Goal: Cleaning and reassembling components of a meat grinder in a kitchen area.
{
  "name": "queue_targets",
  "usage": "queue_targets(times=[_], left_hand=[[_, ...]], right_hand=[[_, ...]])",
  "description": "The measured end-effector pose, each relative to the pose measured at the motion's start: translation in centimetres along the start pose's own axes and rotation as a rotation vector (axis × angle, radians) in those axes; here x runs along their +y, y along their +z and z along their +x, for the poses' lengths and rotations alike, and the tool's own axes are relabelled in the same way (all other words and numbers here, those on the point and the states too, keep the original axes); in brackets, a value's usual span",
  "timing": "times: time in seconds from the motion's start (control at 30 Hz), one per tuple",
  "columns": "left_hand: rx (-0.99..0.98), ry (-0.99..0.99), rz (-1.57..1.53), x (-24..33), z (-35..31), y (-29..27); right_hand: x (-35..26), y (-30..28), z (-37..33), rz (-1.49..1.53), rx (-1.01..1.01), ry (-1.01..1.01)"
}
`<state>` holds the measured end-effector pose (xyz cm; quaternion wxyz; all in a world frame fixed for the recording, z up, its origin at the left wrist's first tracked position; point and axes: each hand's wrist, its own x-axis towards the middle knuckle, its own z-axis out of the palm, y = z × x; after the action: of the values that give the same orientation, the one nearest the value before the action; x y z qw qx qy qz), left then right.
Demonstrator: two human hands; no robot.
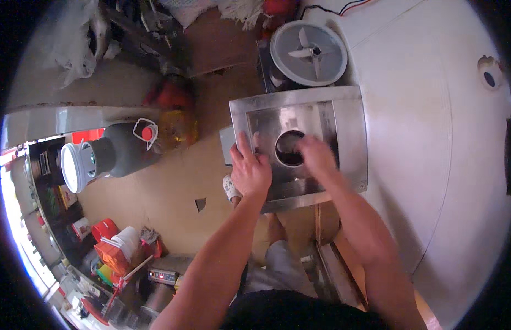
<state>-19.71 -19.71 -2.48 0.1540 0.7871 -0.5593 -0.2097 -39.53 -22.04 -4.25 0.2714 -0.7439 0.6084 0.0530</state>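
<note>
Head view: round bladed disc just beyond far edge of steel tray; white surface runs along right; grey cylinder well apart on left; your right hand blocks right edge of dark hole; tray sits before you, shiny, rectangular, hole round, near middle; your left hand on left rim, thumb and fingers apart; right fingers blurred, cannot tell whether clamped on anything.
</note>
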Motion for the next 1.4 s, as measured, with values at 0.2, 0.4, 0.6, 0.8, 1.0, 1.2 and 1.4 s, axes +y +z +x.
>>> queue_targets(times=[0.2, 0.4, 0.6, 0.8, 1.0, 1.2, 1.4], left_hand=[[0.031, 0.018, 0.000, -0.7, 0.2, 0.1], [-0.049, -0.028, -0.005, 0.7, 0.3, -0.3], [0.007, 0.002, 0.042, 0.1, 0.2, 0.1], [0.021, 0.016, 0.081, 0.5, -0.1, 0.6], [0.035, 0.007, 0.130, 1.1, -0.1, 1.0], [0.047, 0.027, 0.122, 1.0, -0.2, 0.7], [0.068, 0.059, 0.162, 1.2, -0.3, 1.3]], right_hand=[[1.4, -1.1, 0.2, -0.101, 0.227, 0.007], [-2.2, 2.1, -3.7, 0.504, 0.469, 0.172], [-4.5, 4.1, -0.9, 0.612, 0.448, 0.133], [-7.3, 5.8, 0.9, 0.569, 0.302, 0.407], [-4.4, 6.0, 4.3, 0.295, 0.139, 0.439], [-5.8, 5.8, 0.4, 0.885, 0.343, 0.437], [-5.0, 7.9, 5.2, 1.832, 0.469, 0.863]])
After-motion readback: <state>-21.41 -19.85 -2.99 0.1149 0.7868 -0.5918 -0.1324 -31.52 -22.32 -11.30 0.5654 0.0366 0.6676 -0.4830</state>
